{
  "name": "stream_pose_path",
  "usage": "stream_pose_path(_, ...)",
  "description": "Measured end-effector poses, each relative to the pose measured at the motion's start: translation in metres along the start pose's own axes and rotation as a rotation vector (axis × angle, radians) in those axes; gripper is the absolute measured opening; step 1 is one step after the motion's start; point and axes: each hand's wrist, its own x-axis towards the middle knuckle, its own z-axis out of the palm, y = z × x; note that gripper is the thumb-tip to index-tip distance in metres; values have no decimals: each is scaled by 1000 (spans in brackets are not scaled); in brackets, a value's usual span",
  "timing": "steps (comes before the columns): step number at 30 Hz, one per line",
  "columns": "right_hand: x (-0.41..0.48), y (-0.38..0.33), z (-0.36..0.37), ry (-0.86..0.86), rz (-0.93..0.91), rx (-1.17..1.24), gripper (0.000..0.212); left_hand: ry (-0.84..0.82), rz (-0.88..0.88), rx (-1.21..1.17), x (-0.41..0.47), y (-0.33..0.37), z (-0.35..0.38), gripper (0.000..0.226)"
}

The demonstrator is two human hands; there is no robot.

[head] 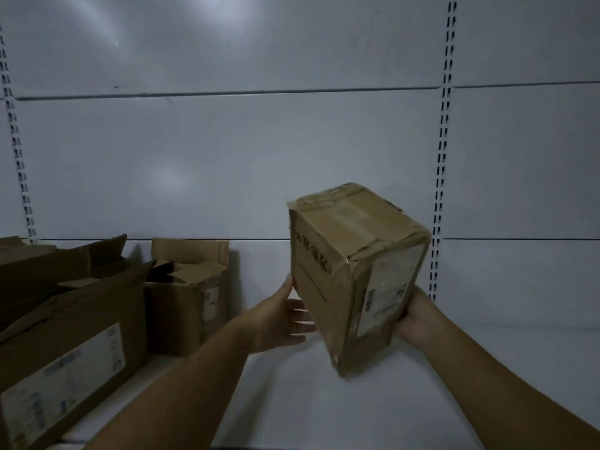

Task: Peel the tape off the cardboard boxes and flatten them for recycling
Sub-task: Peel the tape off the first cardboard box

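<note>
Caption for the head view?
Left hand and right hand hold a taped brown cardboard box tilted over a white shelf; two opened cardboard boxes at left.

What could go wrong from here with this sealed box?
The taped box is tilted, with the left hand only flat against it; the grip of the right hand could slip and it may drop.
Its tape looks wrinkled and layered, so it might tear into pieces when peeled.
</note>
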Motion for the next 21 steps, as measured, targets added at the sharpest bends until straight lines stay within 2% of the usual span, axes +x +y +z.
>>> stream_pose_path(3, -5, 14, 0, 10, 71, 21, 31, -119, 119, -383, 3, -2, 12, 82)
stream_pose_path(7, -11, 18, -8, 4, 104, -1, 47, -176, 224, -605, -6, -4, 14, 70)
stream_pose_path(10, -18, 15, -5, 68, 93, -71, 28, -169, 203, -654, -12, -13, 10, 61)
stream_pose_path(13, -24, 11, -3, 127, 24, -104, 24, -92, 180, -628, -19, -21, 0, 45)
stream_pose_path(17, -30, 9, 1, 192, -56, -291, 23, 156, 94, -402, -23, -23, -10, 11)
stream_pose_path(21, -22, 23, 0, 231, 8, -456, 17, 232, 29, -101, -28, -24, -3, 14)
